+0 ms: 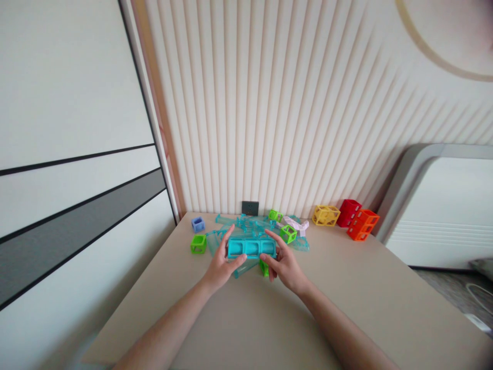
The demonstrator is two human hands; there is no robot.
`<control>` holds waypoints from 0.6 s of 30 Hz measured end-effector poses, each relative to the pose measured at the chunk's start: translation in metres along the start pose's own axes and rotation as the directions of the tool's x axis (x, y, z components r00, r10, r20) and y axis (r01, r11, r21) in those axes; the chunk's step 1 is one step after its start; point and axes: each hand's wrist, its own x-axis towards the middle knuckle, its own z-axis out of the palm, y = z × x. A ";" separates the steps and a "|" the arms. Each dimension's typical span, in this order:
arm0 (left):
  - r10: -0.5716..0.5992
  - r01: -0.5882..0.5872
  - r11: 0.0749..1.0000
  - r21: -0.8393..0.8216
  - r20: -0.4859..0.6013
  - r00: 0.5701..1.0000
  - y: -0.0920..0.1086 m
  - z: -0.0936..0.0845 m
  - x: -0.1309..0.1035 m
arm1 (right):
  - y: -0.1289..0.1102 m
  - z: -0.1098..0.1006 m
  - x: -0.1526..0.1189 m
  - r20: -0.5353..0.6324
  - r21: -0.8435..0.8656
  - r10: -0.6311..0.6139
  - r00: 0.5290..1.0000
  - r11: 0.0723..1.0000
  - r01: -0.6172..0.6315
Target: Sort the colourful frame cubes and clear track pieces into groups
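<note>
Between my two hands is a turquoise plastic block (pixel 252 247) with three square recesses in a row, held level above the table. My left hand (pixel 223 262) grips its left end, thumb on the near edge. At the right end my right hand (pixel 284 263) holds it the same way, index finger raised. Behind and below the block lies a heap of clear teal plastic pieces (pixel 246 222). Green open-frame cubes rest among them, one (pixel 288 234) beyond my right hand and another (pixel 264 268) partly hidden under the block.
On the left of the table (pixel 246 329) sit a blue cube (pixel 197 224) and a green cube (pixel 198 244). A pale pink piece (pixel 296 225) lies by the heap. Yellow (pixel 325 215), red (pixel 348 213) and orange (pixel 362 225) frame blocks stand at the back right, near the ribbed wall (pixel 246 103).
</note>
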 end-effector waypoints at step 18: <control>0.041 -0.040 0.999 0.025 -0.073 0.996 0.001 0.005 0.001 | 0.005 0.002 -0.002 0.010 0.054 -0.041 0.999 0.998 0.040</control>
